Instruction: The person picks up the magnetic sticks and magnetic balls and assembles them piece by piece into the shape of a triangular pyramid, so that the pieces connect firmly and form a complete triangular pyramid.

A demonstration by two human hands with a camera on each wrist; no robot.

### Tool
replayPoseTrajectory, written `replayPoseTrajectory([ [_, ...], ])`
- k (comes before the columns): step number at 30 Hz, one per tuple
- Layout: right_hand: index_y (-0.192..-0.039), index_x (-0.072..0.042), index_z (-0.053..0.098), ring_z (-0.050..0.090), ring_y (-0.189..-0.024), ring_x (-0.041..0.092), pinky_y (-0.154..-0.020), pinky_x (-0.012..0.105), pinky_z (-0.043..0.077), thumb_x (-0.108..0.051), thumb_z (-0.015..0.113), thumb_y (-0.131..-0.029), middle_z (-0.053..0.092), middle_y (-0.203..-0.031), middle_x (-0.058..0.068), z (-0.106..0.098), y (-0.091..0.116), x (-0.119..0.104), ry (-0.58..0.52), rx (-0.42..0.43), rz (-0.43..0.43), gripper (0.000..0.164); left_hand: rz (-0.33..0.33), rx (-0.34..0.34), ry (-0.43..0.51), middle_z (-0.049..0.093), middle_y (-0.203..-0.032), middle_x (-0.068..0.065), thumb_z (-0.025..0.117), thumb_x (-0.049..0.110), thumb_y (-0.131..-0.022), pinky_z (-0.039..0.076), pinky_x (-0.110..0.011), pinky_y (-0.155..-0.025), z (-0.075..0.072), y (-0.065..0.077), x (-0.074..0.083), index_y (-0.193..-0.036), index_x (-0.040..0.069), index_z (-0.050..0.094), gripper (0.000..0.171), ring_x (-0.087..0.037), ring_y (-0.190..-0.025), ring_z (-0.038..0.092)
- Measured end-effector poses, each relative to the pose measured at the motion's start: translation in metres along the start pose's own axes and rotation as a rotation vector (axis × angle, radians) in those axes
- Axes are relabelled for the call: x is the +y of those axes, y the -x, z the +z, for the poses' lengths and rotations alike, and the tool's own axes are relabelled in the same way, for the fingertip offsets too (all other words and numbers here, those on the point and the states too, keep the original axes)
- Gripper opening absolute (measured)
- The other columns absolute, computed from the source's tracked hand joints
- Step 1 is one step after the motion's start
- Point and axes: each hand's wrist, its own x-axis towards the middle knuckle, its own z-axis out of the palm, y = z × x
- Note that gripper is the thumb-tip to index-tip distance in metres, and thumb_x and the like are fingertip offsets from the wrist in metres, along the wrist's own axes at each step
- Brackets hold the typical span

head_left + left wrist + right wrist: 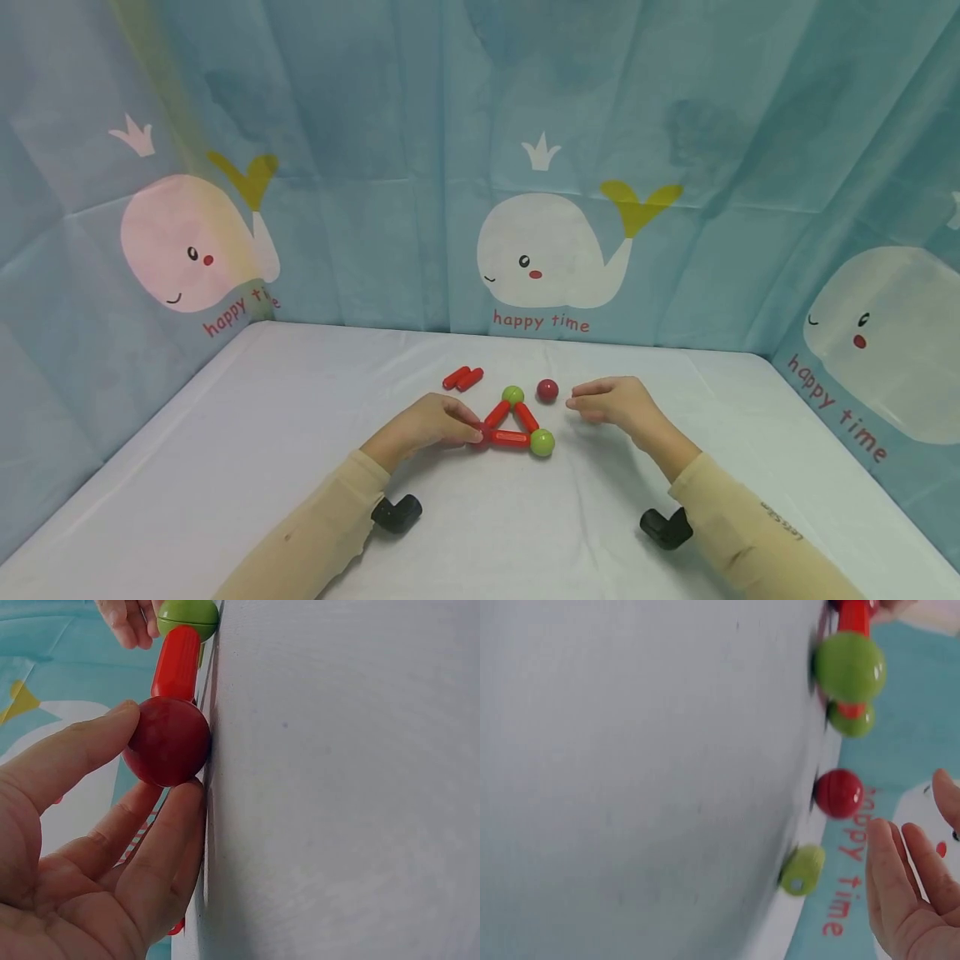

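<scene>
A triangle of three red rods lies on the table, its bottom rod (512, 438) running left to right. One green ball (513, 395) forms the far corner and another green ball (542, 442) the right corner. At the left corner, a dark red ball (166, 742) is pinched between the thumb and fingers of my left hand (431, 425). My right hand (618, 404) hovers to the right of the triangle, fingers extended and holding nothing. Close to its fingertips, a loose red ball (547, 391) rests on the table.
Two loose red rods (470, 379) lie beyond my left hand. Another green ball (802, 870) appears past the loose red ball in the right wrist view; the right hand hides it from the head view. A blue whale-print curtain (360, 250) stands behind the white table (300, 392).
</scene>
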Motion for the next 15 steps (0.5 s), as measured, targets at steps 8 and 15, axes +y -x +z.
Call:
replayPoseTrajectory([
  [8, -0.127, -0.004, 0.066, 0.066, -0.114, 0.028, -0.104, 0.045, 0.049, -0.038, 0.078, -0.085, 0.060, -0.137, 0.020, -0.014, -0.009, 0.008, -0.015, 0.041, -0.007, 0.055, 0.002, -0.006, 0.010, 0.070, -0.097, -0.001, 0.083, 0.023, -0.080, 0.054, -0.028, -0.078, 0.000, -0.001, 0.000, -0.098, 0.014, 0.075, 0.021, -0.016, -0.085, 0.063],
  [15, -0.128, -0.002, 0.065, 0.067, -0.114, 0.026, -0.110, 0.049, 0.043, -0.035, 0.076, -0.087, 0.059, -0.138, 0.020, -0.021, -0.017, 0.015, -0.028, 0.047, -0.001, 0.053, -0.001, 0.006, -0.009, 0.069, -0.097, -0.001, 0.083, 0.023, -0.079, 0.055, -0.030, -0.079, 0.000, 0.000, -0.001, -0.098, 0.014, 0.075, 0.023, -0.016, -0.085, 0.063],
])
